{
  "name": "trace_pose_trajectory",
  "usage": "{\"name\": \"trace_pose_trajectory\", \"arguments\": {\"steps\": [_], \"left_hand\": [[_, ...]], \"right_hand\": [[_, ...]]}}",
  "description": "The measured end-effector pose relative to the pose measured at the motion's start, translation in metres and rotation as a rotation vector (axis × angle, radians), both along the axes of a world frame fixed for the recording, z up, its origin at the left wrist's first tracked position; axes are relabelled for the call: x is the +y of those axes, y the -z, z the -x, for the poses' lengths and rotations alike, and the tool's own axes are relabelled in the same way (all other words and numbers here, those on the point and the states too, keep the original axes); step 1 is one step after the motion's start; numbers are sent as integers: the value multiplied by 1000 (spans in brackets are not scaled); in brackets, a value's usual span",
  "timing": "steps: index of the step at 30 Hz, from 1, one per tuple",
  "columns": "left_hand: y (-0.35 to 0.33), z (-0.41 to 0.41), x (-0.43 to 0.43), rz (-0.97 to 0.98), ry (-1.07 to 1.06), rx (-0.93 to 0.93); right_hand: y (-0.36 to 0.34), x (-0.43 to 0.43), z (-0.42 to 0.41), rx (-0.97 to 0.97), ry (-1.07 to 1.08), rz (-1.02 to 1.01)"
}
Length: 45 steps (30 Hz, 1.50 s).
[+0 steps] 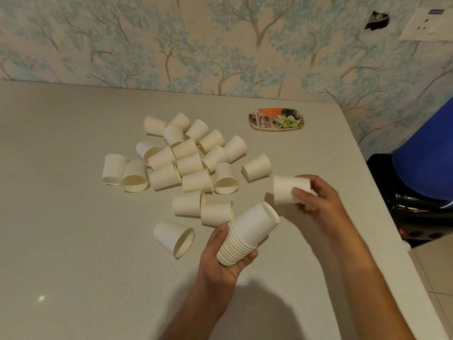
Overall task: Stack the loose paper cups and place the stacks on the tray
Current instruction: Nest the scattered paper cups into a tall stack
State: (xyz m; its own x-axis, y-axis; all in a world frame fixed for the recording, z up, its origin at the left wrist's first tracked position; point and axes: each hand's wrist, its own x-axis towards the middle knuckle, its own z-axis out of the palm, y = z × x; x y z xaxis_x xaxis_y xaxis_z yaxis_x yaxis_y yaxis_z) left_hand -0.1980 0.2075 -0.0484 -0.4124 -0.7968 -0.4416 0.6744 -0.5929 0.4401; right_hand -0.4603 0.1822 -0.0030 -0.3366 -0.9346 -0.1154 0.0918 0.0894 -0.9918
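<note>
the task is in its early or middle part. the left hand (pixel 226 260) has its grip closed around a nested stack (pixel 245 236) of cups, held tilted above the near part of the tabletop (pixel 73 241), with the closed bottom of the outermost cup pointing up and to the right. many rims show in the stack, so a good number of cups are already joined. the right hand (pixel 316 197) has its grip closed on a single cup (pixel 286 188), held just beside the top of the stack and not yet on it; i judge this cup goes onto the stack next.

much is left. a big pile of loose cups (pixel 186 158) lies on its sides in the middle of the tabletop, and one more loose cup (pixel 175 238) lies near, just left of the left hand. the tray (pixel 276 119), a small one with a flower picture, sits far and to the right, well apart from the hands, and it carries no stack yet. so all placing on the tray is still to do.
</note>
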Motion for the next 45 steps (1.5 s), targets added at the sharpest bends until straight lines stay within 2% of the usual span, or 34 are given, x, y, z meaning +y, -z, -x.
{"name": "trace_pose_trajectory", "arguments": {"steps": [2,4,11,17,20,23,25,31,35,37,40,43,45], "left_hand": [[0,1,0,-17,-4,-17],[1,3,-1,-35,-5,-34],[-5,6,5,-24,1,-97],[-19,-7,8,22,-4,-119],[-28,-22,5,19,-50,-104],[-38,-41,0,32,-80,-107],[-43,-56,-6,42,-86,-106],[-56,-96,-22,115,-77,-128],[-57,-119,-26,110,-63,-137],[-56,-126,-28,110,-65,-135],[-58,-136,-31,110,-71,-148],[-62,-146,-36,111,-98,-148],[-63,-153,-38,103,-113,-120]], "right_hand": [[-10,12,11,-60,-45,46],[-21,24,15,-35,-128,69],[-46,42,-19,282,-324,27],[-37,39,-60,270,-446,43],[-32,31,-71,217,-419,68],[-25,16,-79,156,-256,91],[-17,5,-88,334,-189,138],[14,-17,-128,899,-323,182],[20,-27,-154,1300,-338,178],[22,-29,-161,1412,-318,168],[23,-31,-162,1275,-327,111],[12,-29,-153,925,-223,101],[-1,-27,-152,601,-51,148]]}}
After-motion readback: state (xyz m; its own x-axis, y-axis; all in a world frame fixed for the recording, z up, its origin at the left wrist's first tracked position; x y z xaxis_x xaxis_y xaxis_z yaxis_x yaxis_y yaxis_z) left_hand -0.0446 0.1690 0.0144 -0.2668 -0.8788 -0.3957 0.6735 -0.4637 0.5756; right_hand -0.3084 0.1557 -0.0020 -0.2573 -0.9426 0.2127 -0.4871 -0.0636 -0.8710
